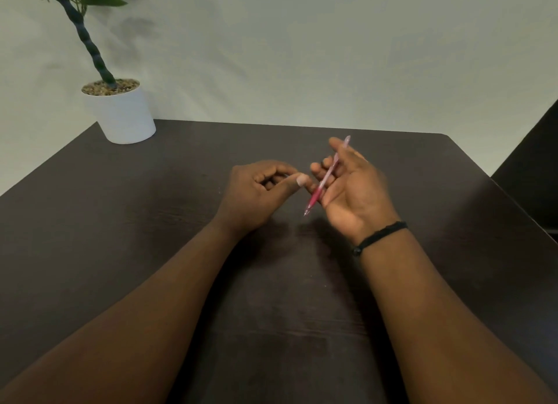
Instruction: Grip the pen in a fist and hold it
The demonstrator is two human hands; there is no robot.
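The right hand hovers palm-up above the dark table, its fingers loosely curled round a pink pen; the pen's tip slants toward 7 o'clock, its cap toward 1 o'clock; the left hand, at the pen's 9 o'clock, is clenched and holds nothing, thumb stretched toward the pen; a white plant pot stands at the table's 10 o'clock corner.

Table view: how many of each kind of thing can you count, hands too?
hands: 2, the left hand and the right hand
pen: 1
potted plant: 1
wristband: 1
total: 5
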